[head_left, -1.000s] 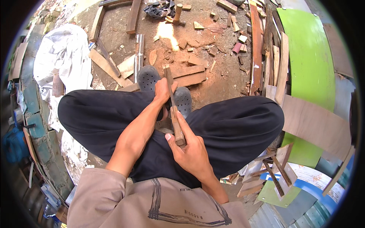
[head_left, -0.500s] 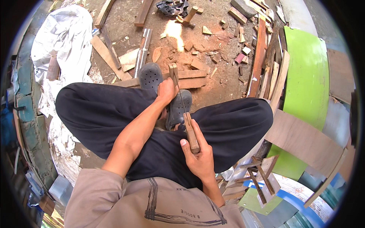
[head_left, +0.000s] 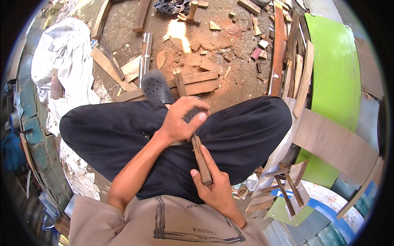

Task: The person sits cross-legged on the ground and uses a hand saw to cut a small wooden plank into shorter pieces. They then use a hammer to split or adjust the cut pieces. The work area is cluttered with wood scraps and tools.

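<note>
My right hand [head_left: 215, 189] is wrapped round the wooden handle [head_left: 202, 165] of what looks like a handsaw, its thin blade seen nearly edge-on. The blade runs forward from the handle and passes out of sight under my left hand [head_left: 184, 119]. That left hand is raised over the blade, fingers curled and thumb apart, with nothing visible in it. Just beyond it a narrow piece of wood [head_left: 179, 83] leans across two stacked planks [head_left: 201, 82]. A grey clog [head_left: 156, 87] rests at the planks on the left; the other clog is mostly hidden behind my left hand.
Offcuts and reddish sawdust cover the ground ahead, where a hammer [head_left: 191, 14] stands head down. Long boards [head_left: 278, 57] and a green curved panel [head_left: 333, 61] lie at the right. White cloth [head_left: 61, 49] lies at the left beside a block wall [head_left: 30, 106].
My left hand has let go of the narrow wood piece and come back toward me, above the blade. My right hand and the handsaw have shifted slightly nearer to my body.
</note>
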Tool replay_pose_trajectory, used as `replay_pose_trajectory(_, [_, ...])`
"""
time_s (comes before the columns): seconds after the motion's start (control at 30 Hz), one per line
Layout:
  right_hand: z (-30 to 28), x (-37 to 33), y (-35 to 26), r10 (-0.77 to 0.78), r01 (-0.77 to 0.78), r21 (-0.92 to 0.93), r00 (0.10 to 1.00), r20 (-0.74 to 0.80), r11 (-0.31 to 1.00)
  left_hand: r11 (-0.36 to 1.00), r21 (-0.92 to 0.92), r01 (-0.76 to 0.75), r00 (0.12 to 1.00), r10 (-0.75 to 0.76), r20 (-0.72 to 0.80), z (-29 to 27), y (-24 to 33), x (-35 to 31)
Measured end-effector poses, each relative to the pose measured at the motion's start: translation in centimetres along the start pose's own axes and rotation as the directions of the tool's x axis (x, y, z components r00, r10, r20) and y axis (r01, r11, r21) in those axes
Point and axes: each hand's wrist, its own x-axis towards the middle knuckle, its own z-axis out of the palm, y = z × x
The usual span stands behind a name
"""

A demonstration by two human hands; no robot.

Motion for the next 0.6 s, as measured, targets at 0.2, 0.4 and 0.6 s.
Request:
replay_pose_trajectory(0.2, [-1.6,0.6,0.1,-0.022,0.021,-0.047,1.0,-0.02,0.999,0.971,-0.136,-0.194,0.971,0.21,0.111,3.1,3.7,-2.3])
replay_pose_trajectory(0.4, [-2.6,1.0,-0.9,0.005,-0.001,-0.108,0.999,0.034,0.994,0.963,-0.132,-0.233,0.963,0.248,0.108,3.8,4.7,-1.3])
replay_pose_trajectory(0.6, [-2.6,0.5,-0.4,0.021,-0.012,-0.104,0.997,0.08,0.995,0.968,-0.111,-0.225,0.969,0.234,0.075,4.0,5.3,-1.6])
